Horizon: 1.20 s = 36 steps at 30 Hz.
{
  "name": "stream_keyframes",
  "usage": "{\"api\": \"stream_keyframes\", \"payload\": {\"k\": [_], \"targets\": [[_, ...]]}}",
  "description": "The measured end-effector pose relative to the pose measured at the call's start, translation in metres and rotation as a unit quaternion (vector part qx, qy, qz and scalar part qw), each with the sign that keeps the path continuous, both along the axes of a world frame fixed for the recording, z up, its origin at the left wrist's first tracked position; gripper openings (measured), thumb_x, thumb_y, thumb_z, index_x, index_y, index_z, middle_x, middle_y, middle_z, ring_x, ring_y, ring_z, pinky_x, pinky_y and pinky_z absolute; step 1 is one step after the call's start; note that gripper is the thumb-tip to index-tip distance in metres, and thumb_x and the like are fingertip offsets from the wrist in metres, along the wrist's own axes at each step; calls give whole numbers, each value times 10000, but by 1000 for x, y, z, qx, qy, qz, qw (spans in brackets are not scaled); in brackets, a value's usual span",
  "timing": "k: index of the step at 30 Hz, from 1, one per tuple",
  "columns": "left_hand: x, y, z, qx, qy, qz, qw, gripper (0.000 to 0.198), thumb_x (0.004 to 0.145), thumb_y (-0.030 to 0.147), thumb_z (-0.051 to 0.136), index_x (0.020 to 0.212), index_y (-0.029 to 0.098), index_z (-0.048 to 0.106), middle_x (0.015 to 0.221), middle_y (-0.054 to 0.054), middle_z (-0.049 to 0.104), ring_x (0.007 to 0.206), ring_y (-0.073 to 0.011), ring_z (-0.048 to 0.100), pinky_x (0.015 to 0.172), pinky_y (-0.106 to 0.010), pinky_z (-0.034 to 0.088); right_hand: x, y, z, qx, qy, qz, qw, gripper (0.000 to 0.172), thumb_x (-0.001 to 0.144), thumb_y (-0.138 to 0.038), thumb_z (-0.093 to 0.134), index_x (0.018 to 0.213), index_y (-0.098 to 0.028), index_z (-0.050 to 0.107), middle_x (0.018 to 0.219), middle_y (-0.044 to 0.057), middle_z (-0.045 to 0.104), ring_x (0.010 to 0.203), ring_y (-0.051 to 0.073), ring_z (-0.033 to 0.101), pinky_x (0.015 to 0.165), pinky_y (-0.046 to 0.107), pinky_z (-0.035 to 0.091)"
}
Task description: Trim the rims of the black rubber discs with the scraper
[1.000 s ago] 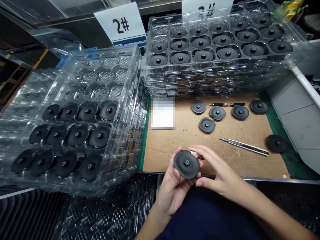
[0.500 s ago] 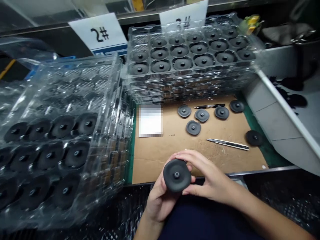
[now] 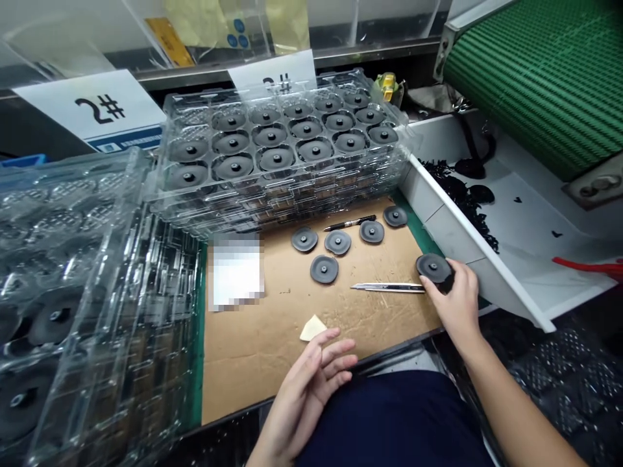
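Note:
Near the right edge of the cardboard, my right hand (image 3: 457, 298) grips a black rubber disc (image 3: 433, 266) with a small raised stub in its centre. Thumb and fingers pinch its rim; whether another disc lies beneath it I cannot tell. My left hand (image 3: 316, 376) is held over the front of the cardboard, fingers apart and nothing in it. Just beyond its fingertips lies a small pale yellow wedge-shaped piece (image 3: 313, 328). A slim craft knife (image 3: 388, 287) lies to the left of the gripped disc. Several similar discs (image 3: 324, 268) lie farther back.
Stacked clear plastic trays with discs stand at the back (image 3: 277, 188) and left (image 3: 97, 324). A pen (image 3: 350, 223) and a blurred white sheet (image 3: 237, 272) lie on the cardboard (image 3: 263, 376). To the right are a white bin (image 3: 516, 227) with black scraps and a green conveyor (image 3: 540, 78).
The disc is gone from my left hand, which now stands open. My right hand has moved right to a disc at the board's edge. The view has swung right, and the pale wedge now shows.

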<state>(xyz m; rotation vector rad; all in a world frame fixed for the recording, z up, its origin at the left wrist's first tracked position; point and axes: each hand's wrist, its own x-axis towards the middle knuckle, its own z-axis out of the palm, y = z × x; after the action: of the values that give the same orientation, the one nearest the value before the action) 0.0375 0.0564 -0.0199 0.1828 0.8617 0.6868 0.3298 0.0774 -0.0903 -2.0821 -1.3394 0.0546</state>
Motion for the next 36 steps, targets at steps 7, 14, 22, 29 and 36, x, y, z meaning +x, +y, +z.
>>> {"api": "stream_keyframes", "payload": {"k": [7,14,22,29,36], "targets": [[10,5,-7,-29,20,-1,999,263,913,268,470,1128,154,570,1117,-115,661,972,-194,627,864,-323,455,6,1,-28,5,-60,-23,998,682,836,-432,541,1371,-80,307,1284,238,433,1207,347,405,970,547,358],[20,7,-6,-53,42,4,998,212,878,220,531,1064,151,607,1058,-101,683,912,-175,645,815,-296,477,6,18,-12,-41,-107,114,987,396,870,-291,491,1257,-210,516,1367,118,438,1275,304,366,1019,507,345],[25,7,-6,-61,49,17,997,197,835,196,584,1024,151,619,997,-93,697,854,-163,657,767,-273,484,26,33,-14,-53,-125,150,979,354,850,-146,399,1135,-170,606,1239,138,534,1237,294,417,1030,542,341],[19,4,-6,-60,48,17,997,191,831,214,599,1010,149,616,986,-88,698,847,-156,656,764,-271,479,16,93,12,-63,-115,194,972,408,826,-260,513,1228,-194,538,1274,95,519,1231,269,425,1072,460,313],[8,-7,-4,-43,24,40,998,198,818,211,613,1009,161,632,997,-89,688,848,-159,648,762,-272,466,11,162,0,-77,-83,150,982,655,743,-226,599,1344,-73,389,1194,205,533,1106,334,508,930,472,422]]}}
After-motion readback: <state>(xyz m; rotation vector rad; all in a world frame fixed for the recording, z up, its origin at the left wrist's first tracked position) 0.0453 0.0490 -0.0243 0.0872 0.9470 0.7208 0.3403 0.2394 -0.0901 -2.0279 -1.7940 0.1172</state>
